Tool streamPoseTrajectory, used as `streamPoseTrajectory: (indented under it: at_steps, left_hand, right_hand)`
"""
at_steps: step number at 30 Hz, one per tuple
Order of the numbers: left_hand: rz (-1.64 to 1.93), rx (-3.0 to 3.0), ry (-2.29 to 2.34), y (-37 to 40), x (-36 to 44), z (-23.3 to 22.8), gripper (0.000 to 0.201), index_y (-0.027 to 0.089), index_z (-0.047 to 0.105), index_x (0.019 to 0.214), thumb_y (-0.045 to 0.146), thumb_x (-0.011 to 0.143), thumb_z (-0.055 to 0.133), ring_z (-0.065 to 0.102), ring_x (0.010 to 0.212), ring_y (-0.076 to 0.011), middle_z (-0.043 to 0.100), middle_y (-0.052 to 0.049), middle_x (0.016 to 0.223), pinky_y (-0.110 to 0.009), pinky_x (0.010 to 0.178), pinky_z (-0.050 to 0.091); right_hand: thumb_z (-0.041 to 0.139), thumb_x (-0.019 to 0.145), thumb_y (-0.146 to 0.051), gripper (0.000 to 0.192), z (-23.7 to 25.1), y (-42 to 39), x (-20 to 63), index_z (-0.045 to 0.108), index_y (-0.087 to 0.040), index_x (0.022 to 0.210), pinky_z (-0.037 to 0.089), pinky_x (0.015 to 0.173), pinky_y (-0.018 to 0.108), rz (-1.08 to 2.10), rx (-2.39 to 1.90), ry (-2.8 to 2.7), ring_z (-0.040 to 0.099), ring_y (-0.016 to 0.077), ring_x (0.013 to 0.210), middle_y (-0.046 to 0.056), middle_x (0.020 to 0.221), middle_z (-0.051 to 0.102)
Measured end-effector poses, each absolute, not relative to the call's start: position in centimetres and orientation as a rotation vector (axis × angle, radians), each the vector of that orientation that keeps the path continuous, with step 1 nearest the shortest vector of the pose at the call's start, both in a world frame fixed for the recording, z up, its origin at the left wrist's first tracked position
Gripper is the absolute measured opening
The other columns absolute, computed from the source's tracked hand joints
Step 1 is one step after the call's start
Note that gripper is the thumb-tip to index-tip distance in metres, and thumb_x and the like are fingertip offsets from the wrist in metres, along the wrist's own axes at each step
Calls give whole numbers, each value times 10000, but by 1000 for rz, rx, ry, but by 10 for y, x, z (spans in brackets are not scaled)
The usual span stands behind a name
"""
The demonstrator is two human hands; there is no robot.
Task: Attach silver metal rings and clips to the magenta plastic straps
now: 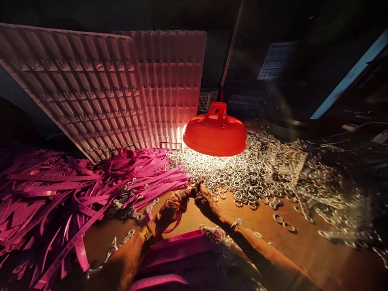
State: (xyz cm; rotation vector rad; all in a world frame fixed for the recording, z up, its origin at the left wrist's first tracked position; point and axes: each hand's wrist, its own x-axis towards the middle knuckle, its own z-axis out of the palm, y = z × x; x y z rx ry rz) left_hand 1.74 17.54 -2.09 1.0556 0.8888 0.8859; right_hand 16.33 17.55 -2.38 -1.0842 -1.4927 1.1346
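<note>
My left hand (173,205) is closed round a pink strap (179,221), whose loose end curls down below the fingers. Close against it, my right hand (208,201) pinches at the strap's upper end; what lies between its fingertips is dark and too small to make out. Both hands meet over the brown tabletop (184,222), just in front of the lamp. Behind the right hand spreads a heap of silver metal rings (239,178). More pink straps (157,182), some with rings on their ends, lie beyond the left hand.
A red lamp shade (215,135) hangs low over the rings. Clear ribbed plastic sheets (91,89) stand upright behind the straps. A large tangle of pink straps (57,182) covers the left side. Purple-pink straps (182,258) lie at the near edge, between my forearms.
</note>
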Motion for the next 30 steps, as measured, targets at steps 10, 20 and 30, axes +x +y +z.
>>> streamPoseTrajectory:
  at_steps: [10,20,30]
  left_hand:
    - [732,1265,986,164,12,-17,354,159,492,563,468,700,597,295,366,-39,398,54,445,-198,374,184]
    - [462,1046,1058,144,-2,61,327,145,531,585,445,642,647,201,356,-35,319,92,396,-223,376,108]
    - [395,827,741,57,-1,45,362,84,630,671,435,750,674,488,622,-112,542,-22,625,-250,616,387]
  right_hand:
    - [399,867,-341,228,-28,182,166,379,-208,683,313,479,229,1003,-1163,-1711,359,111,555,-19,618,415]
    - [457,908,-307,167,50,118,178,423,-182,1013,281,435,196,1030,-1205,-2257,440,73,431,-33,632,544]
    - [410,940,-352,206,23,14,192,536,-190,957,323,458,221,1179,-1441,-2081,495,126,508,19,639,580]
